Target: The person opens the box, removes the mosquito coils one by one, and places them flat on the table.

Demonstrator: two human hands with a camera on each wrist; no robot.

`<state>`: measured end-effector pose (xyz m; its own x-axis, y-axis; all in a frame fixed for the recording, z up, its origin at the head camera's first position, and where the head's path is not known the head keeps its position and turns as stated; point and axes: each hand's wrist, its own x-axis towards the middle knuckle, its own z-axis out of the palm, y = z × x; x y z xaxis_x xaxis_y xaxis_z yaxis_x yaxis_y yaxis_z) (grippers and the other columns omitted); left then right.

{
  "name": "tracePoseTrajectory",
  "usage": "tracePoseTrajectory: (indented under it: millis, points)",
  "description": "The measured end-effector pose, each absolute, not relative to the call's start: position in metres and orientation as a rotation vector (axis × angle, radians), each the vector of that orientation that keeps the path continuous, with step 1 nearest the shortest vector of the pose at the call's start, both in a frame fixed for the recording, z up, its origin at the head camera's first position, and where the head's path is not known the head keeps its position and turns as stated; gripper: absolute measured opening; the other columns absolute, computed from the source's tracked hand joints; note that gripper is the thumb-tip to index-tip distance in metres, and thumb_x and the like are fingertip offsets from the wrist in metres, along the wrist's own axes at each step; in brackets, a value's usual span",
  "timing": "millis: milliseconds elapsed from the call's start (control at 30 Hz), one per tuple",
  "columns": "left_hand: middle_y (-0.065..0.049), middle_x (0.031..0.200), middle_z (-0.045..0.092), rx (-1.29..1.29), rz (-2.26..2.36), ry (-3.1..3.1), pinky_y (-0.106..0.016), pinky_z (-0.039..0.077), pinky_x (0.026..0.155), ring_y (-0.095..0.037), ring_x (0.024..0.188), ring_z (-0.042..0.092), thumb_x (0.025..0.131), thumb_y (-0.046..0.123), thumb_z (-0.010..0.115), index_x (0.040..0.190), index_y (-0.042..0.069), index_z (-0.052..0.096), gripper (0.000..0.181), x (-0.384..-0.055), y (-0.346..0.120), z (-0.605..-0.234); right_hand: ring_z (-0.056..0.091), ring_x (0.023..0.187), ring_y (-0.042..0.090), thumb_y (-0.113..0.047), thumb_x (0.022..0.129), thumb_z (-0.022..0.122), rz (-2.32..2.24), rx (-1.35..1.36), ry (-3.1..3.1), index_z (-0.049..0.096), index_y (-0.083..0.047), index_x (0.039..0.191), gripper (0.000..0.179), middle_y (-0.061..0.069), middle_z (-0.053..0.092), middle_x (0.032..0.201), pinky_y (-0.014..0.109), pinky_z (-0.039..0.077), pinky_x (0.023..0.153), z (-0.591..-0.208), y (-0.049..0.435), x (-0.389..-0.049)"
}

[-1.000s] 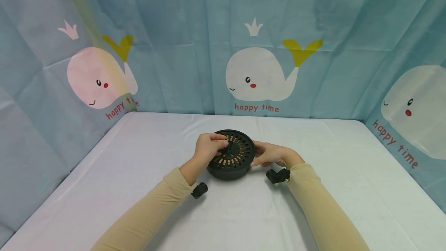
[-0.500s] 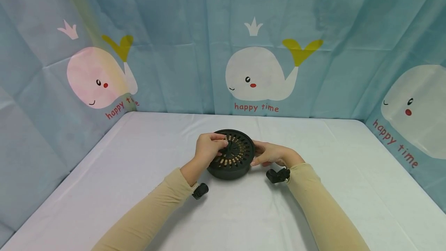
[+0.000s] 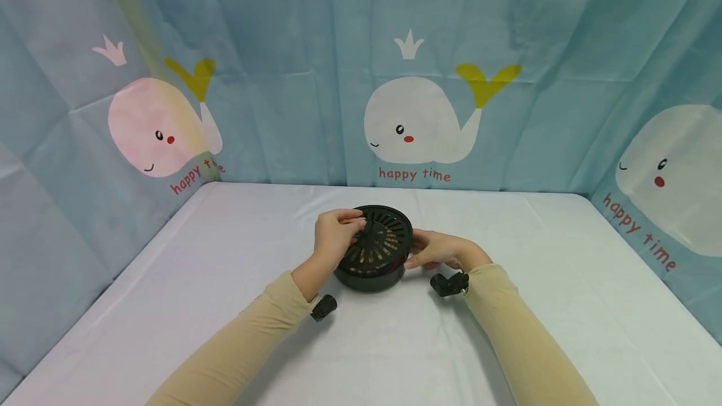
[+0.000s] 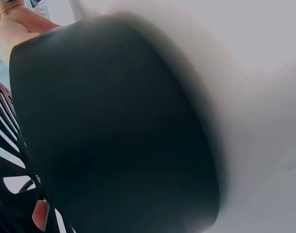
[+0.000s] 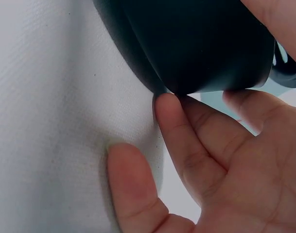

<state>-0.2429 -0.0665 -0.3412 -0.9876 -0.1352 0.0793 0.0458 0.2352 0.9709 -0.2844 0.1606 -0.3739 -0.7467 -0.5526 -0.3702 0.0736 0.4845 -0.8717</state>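
A black round pot (image 3: 369,282) sits on the white table. Its slotted black lid (image 3: 389,230) is raised off the rim on the far side of the gap and tilted; the pot's inside is hidden. My left hand (image 3: 333,235) pinches the middle of the lid from above. In the left wrist view the pot's dark side wall (image 4: 113,126) fills the centre, with the lid's slots (image 4: 4,121) at the left edge. My right hand (image 3: 440,249) holds the pot's right side, its fingertips (image 5: 169,109) touching the wall low down near the cloth.
White cloth covers the table (image 3: 541,306). A blue curtain (image 3: 293,124) printed with whales stands behind it and along both sides. Small black wrist cameras, such as the right one (image 3: 449,284), hang below the wrists.
My left hand has moved slightly up, lifting and tilting the lid from its seated position on the pot. My right hand and the pot have stayed in place.
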Motion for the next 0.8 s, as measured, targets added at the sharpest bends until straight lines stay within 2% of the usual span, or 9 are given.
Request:
tracePoseTrajectory:
  millis: [267, 533, 800]
  points:
    - [-0.016, 0.097, 0.072, 0.133, -1.855, -2.304, -0.029, 0.057, 0.065, -0.021, 0.085, 0.070, 0.089, 0.001, 0.069, 0.110, -0.005, 0.071, 0.022, -0.245, -0.082, -0.333, 0.026, 0.143, 0.034, -0.013, 0.084, 0.076, -1.275, -0.420, 2.080, 0.007, -0.011, 0.158, 0.101, 0.017, 0.023, 0.158, 0.043, 0.043, 0.093, -0.373, 0.162, -0.284]
    - [-0.018, 0.102, 0.072, 0.146, -1.836, -2.267, -0.021, 0.054, 0.061, -0.014, 0.082, 0.069, 0.089, 0.001, 0.069, 0.111, -0.004, 0.070, 0.023, -0.241, -0.107, -0.328, 0.024, 0.144, 0.035, -0.015, 0.084, 0.076, -1.256, -0.438, 2.092, 0.008, -0.014, 0.158, 0.100, 0.017, 0.022, 0.159, 0.047, 0.042, 0.096, -0.375, 0.162, -0.285]
    - [-0.019, 0.105, 0.071, 0.180, -1.799, -2.241, -0.018, 0.054, 0.063, -0.007, 0.080, 0.067, 0.090, 0.001, 0.067, 0.114, -0.007, 0.068, 0.025, -0.233, -0.137, -0.326, 0.024, 0.144, 0.034, -0.017, 0.084, 0.077, -1.252, -0.419, 2.100, 0.008, -0.015, 0.158, 0.101, 0.016, 0.022, 0.159, 0.052, 0.039, 0.101, -0.373, 0.160, -0.282]
